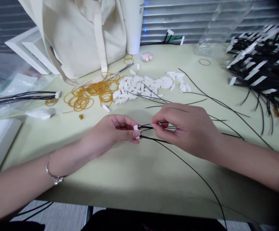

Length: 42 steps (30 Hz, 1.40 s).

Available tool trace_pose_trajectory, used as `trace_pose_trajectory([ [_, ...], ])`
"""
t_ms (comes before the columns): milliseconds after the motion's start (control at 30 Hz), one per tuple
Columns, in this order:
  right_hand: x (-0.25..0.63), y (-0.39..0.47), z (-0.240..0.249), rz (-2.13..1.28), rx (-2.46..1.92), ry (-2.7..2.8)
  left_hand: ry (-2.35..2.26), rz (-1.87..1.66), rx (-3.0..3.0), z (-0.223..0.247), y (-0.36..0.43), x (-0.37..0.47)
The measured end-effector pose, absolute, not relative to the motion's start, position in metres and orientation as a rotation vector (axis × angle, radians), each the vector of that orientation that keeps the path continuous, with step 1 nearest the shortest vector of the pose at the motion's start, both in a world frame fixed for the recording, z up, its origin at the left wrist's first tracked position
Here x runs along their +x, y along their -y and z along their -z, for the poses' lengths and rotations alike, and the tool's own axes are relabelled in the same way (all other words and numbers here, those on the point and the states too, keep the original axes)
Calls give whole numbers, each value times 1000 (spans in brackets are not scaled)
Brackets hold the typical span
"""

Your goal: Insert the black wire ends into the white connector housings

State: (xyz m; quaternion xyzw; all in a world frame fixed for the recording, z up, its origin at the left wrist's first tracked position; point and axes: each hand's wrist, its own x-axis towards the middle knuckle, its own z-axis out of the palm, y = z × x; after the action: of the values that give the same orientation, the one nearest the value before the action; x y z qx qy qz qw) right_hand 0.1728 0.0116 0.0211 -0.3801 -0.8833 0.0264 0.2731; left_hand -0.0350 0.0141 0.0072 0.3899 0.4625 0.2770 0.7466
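Between thumb and fingers, my left hand (120, 131) pinches a small white connector housing (136, 131) over the middle of the table. Several black wires (147, 138) run out of the housing's right side. My right hand (186, 128) is closed just right of it, thumb and forefinger pinching a thin black wire (146, 125) whose end reaches toward the housing. I cannot make out whether that end is inside. One long wire (197, 170) curves down past the table's front edge. Beyond my hands lies a pile of white connector housings (139, 86).
Rubber bands (91, 93) lie tangled left of the pile, near a pen (119, 71). A canvas bag (81, 38) and a white cylinder (133, 25) stand behind. Bundled black cables with white connectors (259, 64) are heaped at right. Loose wires (216, 102) lie beside my right hand.
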Motion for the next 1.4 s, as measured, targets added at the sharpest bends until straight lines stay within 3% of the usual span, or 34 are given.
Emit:
trace_pose_trajectory([
  [567, 166, -12, -12, -69, -814, 2479, -983, -610, 860, -7, -16, -36],
  [800, 166, -13, -14, -251, -956, 2398, -994, -588, 868, -6, -15, -36],
  [1100, 154, -11, -3, -143, -947, 2371, -1001, -616, 903, -5, -13, -36],
  [1400, 174, -12, -16, 172, -804, 2512, -1018, -591, 846, -8, -15, -37],
])
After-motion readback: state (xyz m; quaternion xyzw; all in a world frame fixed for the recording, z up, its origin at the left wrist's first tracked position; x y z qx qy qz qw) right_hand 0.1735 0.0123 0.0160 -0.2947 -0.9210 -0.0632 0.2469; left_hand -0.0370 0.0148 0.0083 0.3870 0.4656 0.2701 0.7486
